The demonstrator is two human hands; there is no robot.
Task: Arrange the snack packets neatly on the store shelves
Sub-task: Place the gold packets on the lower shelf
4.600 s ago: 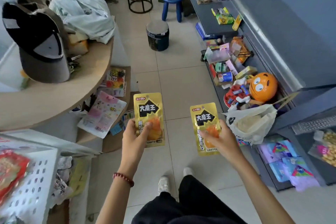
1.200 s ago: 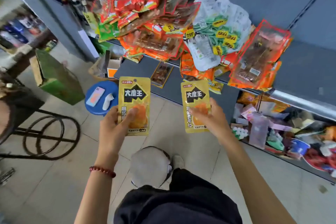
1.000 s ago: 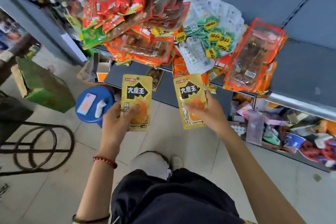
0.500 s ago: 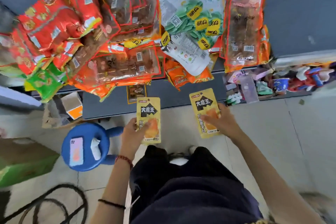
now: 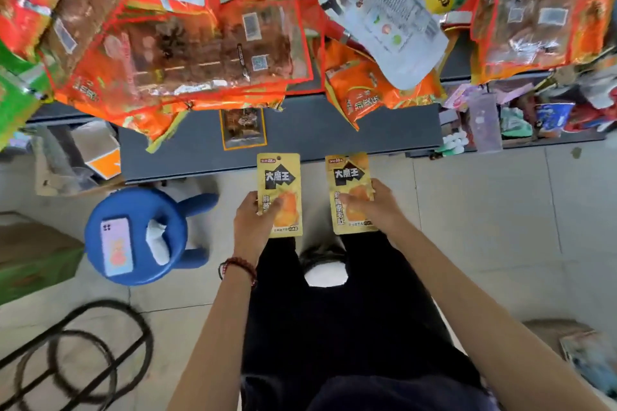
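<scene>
My left hand (image 5: 251,223) pinches a yellow snack packet (image 5: 279,182) with black lettering by its lower part. My right hand (image 5: 374,207) pinches a matching yellow packet (image 5: 349,177) the same way. Both packets are held upright, side by side, just in front of the lower grey shelf (image 5: 317,133). A small brown packet (image 5: 243,127) lies on that shelf right above them. The upper shelf carries a jumbled heap of orange and red snack bags (image 5: 187,43) and a white and green bag (image 5: 387,13).
A blue stool (image 5: 140,240) with a phone (image 5: 117,245) on it stands on the floor to the left. A green carton (image 5: 33,264) and a black wire stand (image 5: 73,360) are further left. Small toys and cups (image 5: 521,117) fill the lower shelf on the right.
The view has swung from the round table to the shelf, then closer and more downward. Both hands kept their yellow packets and drew nearer to each other in front of the lower shelf.
</scene>
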